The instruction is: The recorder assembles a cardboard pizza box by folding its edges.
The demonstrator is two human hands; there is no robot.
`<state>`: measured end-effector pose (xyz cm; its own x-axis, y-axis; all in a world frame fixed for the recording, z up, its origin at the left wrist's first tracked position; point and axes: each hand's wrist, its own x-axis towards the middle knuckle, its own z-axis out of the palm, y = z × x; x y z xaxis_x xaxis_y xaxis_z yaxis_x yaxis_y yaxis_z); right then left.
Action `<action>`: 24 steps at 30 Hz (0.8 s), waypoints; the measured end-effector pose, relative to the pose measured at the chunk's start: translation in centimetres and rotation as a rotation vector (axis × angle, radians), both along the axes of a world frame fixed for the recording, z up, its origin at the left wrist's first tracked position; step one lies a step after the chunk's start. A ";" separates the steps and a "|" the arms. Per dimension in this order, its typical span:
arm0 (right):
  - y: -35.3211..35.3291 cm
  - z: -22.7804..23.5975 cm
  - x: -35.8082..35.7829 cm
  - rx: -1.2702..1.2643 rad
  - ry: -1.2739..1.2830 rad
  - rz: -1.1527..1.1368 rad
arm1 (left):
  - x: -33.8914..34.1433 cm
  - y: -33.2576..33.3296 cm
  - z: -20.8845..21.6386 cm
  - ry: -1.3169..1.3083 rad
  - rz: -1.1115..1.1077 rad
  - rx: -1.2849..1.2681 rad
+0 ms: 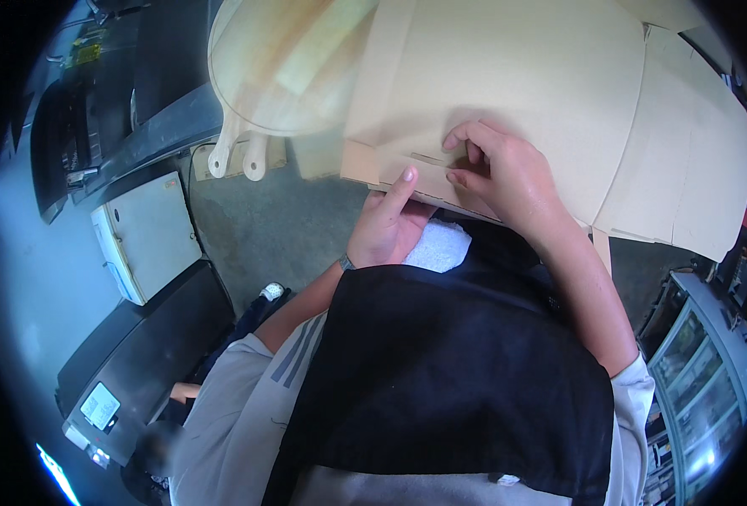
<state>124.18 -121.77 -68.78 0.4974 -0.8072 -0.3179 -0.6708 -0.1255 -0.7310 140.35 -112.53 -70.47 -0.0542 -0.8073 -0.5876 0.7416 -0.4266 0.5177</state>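
A large tan cardboard box [525, 76] with unfolded flaps spreads in front of me. My left hand [382, 228] grips its near folded edge, thumb on top and fingers underneath. Over the same edge, my right hand [508, 173] has its fingers bent and its thumb apart from the index finger, with nothing visible between them. Its thumb tip is close to the board, by a narrow slot [431, 158]; whether it touches cannot be made out. Beside my left palm, below the box edge, is a white, rough-textured piece [439, 246], partly hidden by my black apron [449, 371].
Round wooden boards with handles [264, 84] lie left of the box, their handles jutting toward me. A white panel-like case [150, 236] stands farther left, beside a dark cabinet-like unit [146, 329]. Another person [184, 392] is at the lower left. A glass-fronted cabinet [694, 363] stands right.
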 end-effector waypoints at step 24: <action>-0.2 -2.0 3.8 -0.304 0.016 0.100 | 0.3 -0.1 -0.8 0.112 0.058 -0.017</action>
